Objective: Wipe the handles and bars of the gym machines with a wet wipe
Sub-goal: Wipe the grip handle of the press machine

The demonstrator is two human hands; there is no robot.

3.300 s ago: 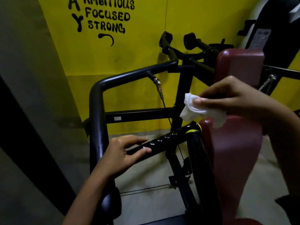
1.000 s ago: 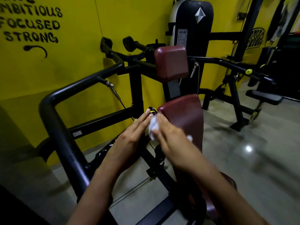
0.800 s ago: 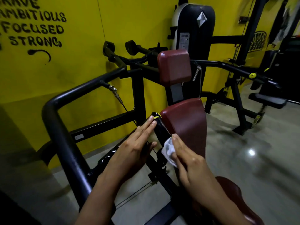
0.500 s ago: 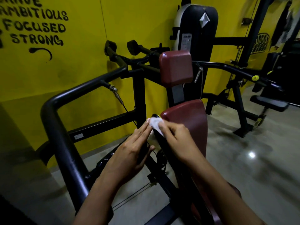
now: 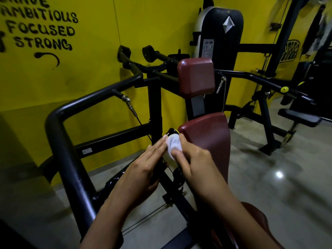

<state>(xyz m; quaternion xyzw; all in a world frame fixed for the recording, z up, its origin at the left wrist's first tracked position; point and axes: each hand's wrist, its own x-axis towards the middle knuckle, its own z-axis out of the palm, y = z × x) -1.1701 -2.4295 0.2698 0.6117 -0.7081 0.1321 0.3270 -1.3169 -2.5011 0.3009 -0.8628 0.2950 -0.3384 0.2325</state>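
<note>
A white wet wipe lies wrapped over the upper end of a black bar with a yellow ring, just left of the maroon back pad. My right hand grips the wipe against the bar with curled fingers. My left hand lies on the bar's left side with straight fingers, their tips touching the wipe. The black ribbed handle runs down to the left under my left hand and is mostly hidden.
A thick black bent bar stands at the left with a cable clip. A maroon head pad and the weight stack cover rise behind. Another machine is on the right. The yellow wall is close.
The view swung right from the handle. My right hand has slid the wipe down and back up the bar's upper end. My left hand stays flat against the bar.
</note>
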